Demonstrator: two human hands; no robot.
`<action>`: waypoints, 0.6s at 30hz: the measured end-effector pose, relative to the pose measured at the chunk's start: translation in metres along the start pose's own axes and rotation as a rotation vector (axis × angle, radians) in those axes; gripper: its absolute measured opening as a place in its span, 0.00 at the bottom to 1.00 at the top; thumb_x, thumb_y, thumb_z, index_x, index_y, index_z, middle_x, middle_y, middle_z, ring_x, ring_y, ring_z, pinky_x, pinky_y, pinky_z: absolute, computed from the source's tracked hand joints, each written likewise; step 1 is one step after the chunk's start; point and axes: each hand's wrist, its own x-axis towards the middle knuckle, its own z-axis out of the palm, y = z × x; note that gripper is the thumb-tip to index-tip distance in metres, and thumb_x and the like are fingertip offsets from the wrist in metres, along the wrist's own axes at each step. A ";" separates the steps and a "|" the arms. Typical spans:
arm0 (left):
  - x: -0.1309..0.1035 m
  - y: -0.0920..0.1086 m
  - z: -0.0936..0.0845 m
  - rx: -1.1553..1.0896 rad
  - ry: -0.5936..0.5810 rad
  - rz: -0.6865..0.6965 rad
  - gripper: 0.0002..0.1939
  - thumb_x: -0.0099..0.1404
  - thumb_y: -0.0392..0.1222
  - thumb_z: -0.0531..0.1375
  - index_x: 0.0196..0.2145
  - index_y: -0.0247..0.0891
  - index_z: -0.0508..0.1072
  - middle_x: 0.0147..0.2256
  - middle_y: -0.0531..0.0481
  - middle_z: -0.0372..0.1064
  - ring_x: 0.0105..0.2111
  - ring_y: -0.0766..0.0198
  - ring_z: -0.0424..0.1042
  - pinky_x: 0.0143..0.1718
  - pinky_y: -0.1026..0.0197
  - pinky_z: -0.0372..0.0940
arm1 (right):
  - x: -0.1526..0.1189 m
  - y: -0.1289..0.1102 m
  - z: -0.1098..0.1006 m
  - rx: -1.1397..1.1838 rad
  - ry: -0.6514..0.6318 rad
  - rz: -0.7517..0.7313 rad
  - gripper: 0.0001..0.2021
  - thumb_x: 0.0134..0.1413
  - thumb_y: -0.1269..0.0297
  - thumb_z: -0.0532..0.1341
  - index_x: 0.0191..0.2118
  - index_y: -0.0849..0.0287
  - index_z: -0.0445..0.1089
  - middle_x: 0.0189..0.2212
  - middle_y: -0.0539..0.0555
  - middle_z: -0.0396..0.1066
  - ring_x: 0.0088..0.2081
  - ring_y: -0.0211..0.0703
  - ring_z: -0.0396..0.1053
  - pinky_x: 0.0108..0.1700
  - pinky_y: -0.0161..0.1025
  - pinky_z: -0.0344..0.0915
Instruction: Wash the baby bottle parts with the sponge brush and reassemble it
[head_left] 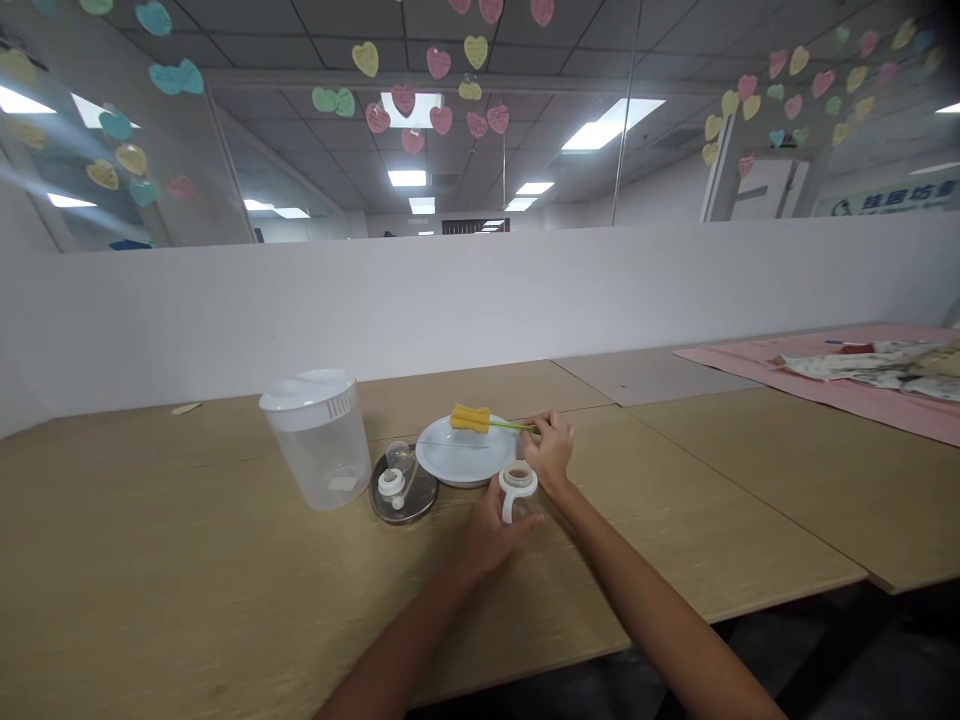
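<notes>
My left hand (491,530) is wrapped round a clear baby bottle (530,508) with a white collar and handle, its open mouth facing up. Between the fingers of my right hand (551,448) is the thin green handle of a sponge brush (470,419). Its yellow sponge head is over the far part of a white dish (442,465). Left of the dish, a round metal tray (422,503) holds a white bottle top (391,484) with a straw-like tube and a clear dome-shaped cap (399,457).
A translucent plastic bucket (322,470) with a white lid stands left of the tray. The wooden table (225,600) meets a white wall (450,310) behind. At the far right, patterned fabric (862,368) lies on a pink cloth (757,357). The table's front edge runs below my right arm.
</notes>
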 end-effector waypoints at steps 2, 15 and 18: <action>0.000 0.003 -0.001 -0.022 -0.015 -0.004 0.24 0.52 0.40 0.64 0.47 0.42 0.66 0.44 0.46 0.72 0.42 0.52 0.72 0.40 0.52 0.70 | -0.001 0.000 0.001 -0.001 -0.002 -0.002 0.08 0.45 0.68 0.55 0.28 0.59 0.71 0.29 0.52 0.64 0.34 0.43 0.60 0.38 0.40 0.49; -0.003 0.006 -0.009 0.182 0.104 0.244 0.23 0.54 0.39 0.59 0.48 0.39 0.62 0.42 0.44 0.69 0.41 0.55 0.70 0.43 0.53 0.67 | -0.001 -0.002 -0.003 0.039 -0.010 -0.034 0.08 0.48 0.67 0.54 0.30 0.58 0.70 0.30 0.52 0.65 0.35 0.43 0.61 0.39 0.40 0.50; -0.001 0.003 -0.020 0.282 0.234 0.386 0.23 0.56 0.40 0.57 0.49 0.37 0.60 0.43 0.42 0.66 0.43 0.54 0.68 0.44 0.51 0.65 | 0.001 -0.003 -0.006 0.058 0.012 -0.005 0.09 0.50 0.65 0.52 0.32 0.59 0.69 0.31 0.53 0.66 0.35 0.44 0.62 0.40 0.40 0.51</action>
